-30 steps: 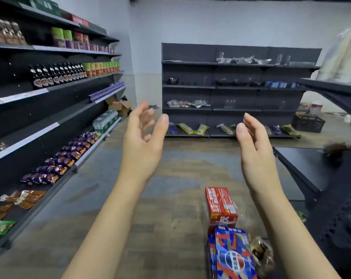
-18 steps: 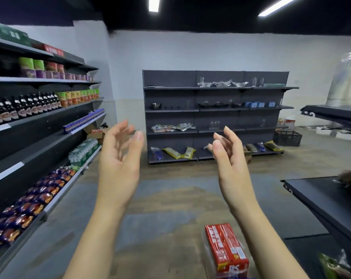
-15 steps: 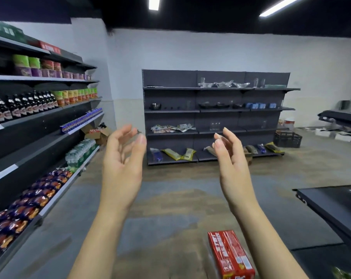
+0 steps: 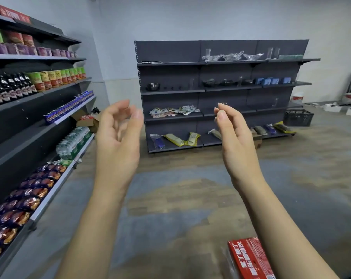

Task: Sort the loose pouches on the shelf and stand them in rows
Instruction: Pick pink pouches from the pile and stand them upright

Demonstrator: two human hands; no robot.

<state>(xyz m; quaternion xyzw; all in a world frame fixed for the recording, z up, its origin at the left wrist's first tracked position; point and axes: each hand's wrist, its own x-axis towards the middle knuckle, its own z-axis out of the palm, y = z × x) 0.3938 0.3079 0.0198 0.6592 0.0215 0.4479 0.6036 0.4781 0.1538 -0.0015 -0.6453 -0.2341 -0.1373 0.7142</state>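
Note:
Both of my hands are raised in front of me, palms facing each other, holding nothing. My left hand (image 4: 118, 137) has its fingers loosely curled and apart. My right hand (image 4: 234, 135) has its fingers close together and slightly bent. Far ahead, on the third shelf of a dark grey shelf unit (image 4: 221, 63), lies a jumbled heap of loose pouches (image 4: 173, 112). Yellow and blue packets (image 4: 177, 139) lie flat on its bottom shelf. Neither hand is near any of them.
A long shelf rack (image 4: 55, 182) runs along the left with rows of purple snack bags (image 4: 27, 198), water bottles (image 4: 74, 141), dark bottles and cups. A red box (image 4: 249, 258) is at the bottom right. A black crate (image 4: 298, 117) stands far right on the floor.
The view has swung up and left, away from the dark shelf on the right, and the far shelf unit looks closer. Both hands stay raised and empty; the blue box has left the view.

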